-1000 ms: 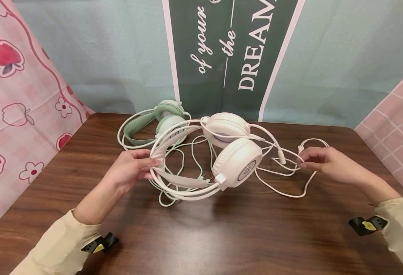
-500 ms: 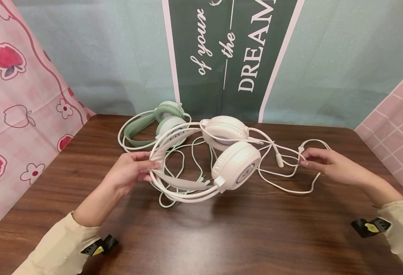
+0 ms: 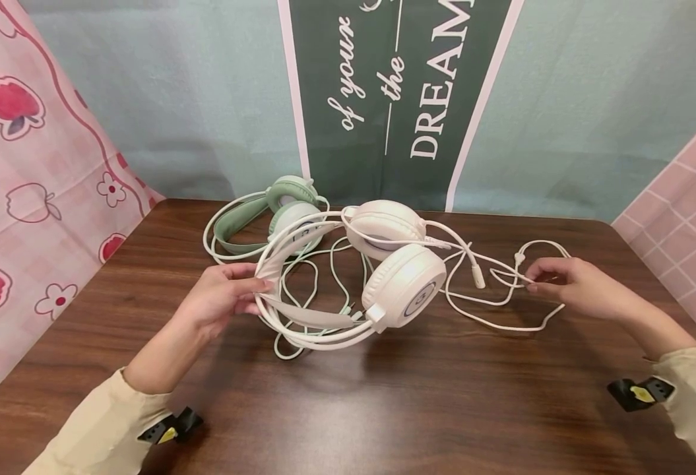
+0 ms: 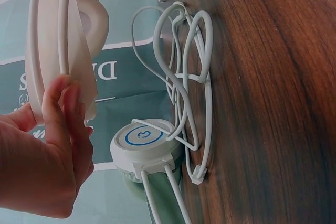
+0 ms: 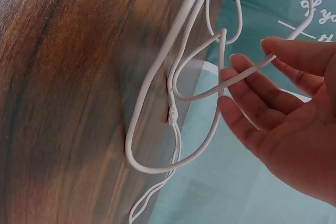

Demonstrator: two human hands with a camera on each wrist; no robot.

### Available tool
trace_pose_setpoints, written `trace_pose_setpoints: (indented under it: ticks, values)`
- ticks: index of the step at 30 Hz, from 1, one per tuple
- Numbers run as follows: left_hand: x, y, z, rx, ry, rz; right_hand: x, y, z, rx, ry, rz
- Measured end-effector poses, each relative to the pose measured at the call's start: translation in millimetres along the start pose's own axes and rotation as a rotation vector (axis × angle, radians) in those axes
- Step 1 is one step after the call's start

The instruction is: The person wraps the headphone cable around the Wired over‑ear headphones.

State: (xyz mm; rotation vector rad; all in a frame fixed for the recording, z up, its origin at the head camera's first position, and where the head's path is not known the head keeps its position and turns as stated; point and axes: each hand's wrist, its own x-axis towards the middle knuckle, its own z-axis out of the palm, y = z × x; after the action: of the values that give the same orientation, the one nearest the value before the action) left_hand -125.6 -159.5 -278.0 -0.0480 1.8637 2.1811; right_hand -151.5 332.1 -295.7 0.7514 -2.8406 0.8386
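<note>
- Your left hand (image 3: 225,297) grasps the white headphones (image 3: 410,284) by the headband, fingers on one side and thumb on the other.
- You have them raised above the counter (image 3: 336,409), ear cups toward your right, the microphone (image 3: 478,276) dangling beyond the cups.
- Your right hand (image 3: 579,287) holds the white cable (image 5: 247,72) between bent fingers and thumb; loops of it hang below and beside your fingers.
- Behind, at the back left, the green headphones (image 3: 294,218) lie on the counter beside their tangled pale cord (image 4: 208,108).
</note>
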Motion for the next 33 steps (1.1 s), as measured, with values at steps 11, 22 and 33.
trace_pose_setpoints:
  ticks: [11, 22, 33]
  values:
    - [-1.7, -1.5, -4.1, -0.019, 0.007, -0.002, -2.4, 4, -2, -0.060, -0.005, 0.019]
    - [-1.2, -2.0, -7.0, -0.083, 0.016, -0.020, -5.4, 8, -3, 0.041, 0.012, 0.073]
    - [1.0, -1.3, -7.4, -0.182, 0.028, -0.050, -15.7, 20, 3, 0.137, -0.095, -0.015]
